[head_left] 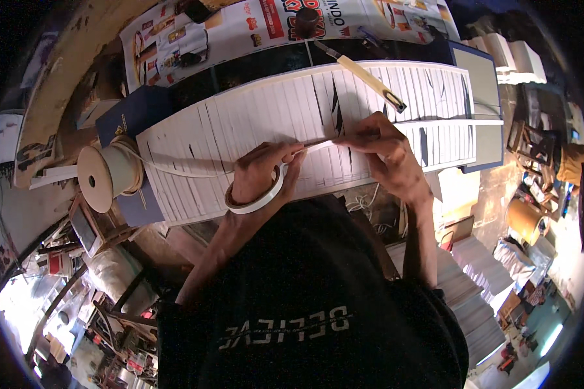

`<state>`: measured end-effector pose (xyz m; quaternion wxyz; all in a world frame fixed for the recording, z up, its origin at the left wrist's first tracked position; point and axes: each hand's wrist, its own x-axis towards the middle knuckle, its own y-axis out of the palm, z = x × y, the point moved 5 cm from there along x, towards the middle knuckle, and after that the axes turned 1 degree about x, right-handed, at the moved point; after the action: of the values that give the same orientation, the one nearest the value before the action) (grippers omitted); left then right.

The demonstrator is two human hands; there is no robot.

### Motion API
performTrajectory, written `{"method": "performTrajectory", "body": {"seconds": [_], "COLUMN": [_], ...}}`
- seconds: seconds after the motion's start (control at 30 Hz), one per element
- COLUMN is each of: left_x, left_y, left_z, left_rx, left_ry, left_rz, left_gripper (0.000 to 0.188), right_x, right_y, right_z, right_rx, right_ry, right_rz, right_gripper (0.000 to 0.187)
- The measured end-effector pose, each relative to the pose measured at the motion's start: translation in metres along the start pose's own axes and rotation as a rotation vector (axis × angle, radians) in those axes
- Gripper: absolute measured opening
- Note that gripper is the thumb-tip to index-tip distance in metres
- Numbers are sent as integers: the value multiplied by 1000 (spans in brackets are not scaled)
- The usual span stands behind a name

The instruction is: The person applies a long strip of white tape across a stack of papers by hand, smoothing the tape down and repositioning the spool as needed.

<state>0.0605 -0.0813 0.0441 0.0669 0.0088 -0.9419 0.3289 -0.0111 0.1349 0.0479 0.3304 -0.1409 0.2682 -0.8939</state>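
My left hand point(259, 167) is closed in a pinch above a long row of white paper blocks point(253, 117), packed side by side. A roll of white tape point(258, 205) hangs around that hand near the wrist. Cream ribbon point(183, 173) runs from a spool point(102, 176) at the left across the blocks to my left hand. My right hand point(390, 155) is also pinched, and a thin strip point(318, 143) spans the gap between both hands' fingertips. Whether this strip is the ribbon's end I cannot tell. Beyond my right hand, a yellow-handled cutter knife point(370, 78) lies on the blocks.
Dark blue boards point(136, 115) stick out at the row's left end, and another blue-edged board point(490, 97) at the right. A printed banner sheet point(233, 39) covers the far side, with a small dark cup point(307, 23) on it. Paper stacks point(470, 298) stand low at the right.
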Motion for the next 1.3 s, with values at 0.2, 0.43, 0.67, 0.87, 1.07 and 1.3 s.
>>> {"method": "performTrajectory", "body": {"seconds": [0.2,0.43,0.67,0.87,1.07,1.3], "left_x": [1,0,0,-4,-13,-37], "left_y": [2,2,2,7,7,-32], "left_z": [0,3,4,3,7,20], "left_rx": [52,21,0,29,59,-20], "left_ry": [-8,-8,3,60,181,-84], "left_rz": [18,-23,-25,-35,-56,-70], "left_gripper": [9,10,11,11,13,39], "right_x": [4,5,8,4,16,20], "right_y": [-1,12,17,12,46,50], "right_z": [-1,4,6,2,32,30], "right_rx": [5,-93,-100,-67,28,1], "right_ry": [87,185,308,278,120,157], "right_rz": [-147,-392,-361,-441,-328,-334], "right_gripper": [28,31,32,29,26,25]}}
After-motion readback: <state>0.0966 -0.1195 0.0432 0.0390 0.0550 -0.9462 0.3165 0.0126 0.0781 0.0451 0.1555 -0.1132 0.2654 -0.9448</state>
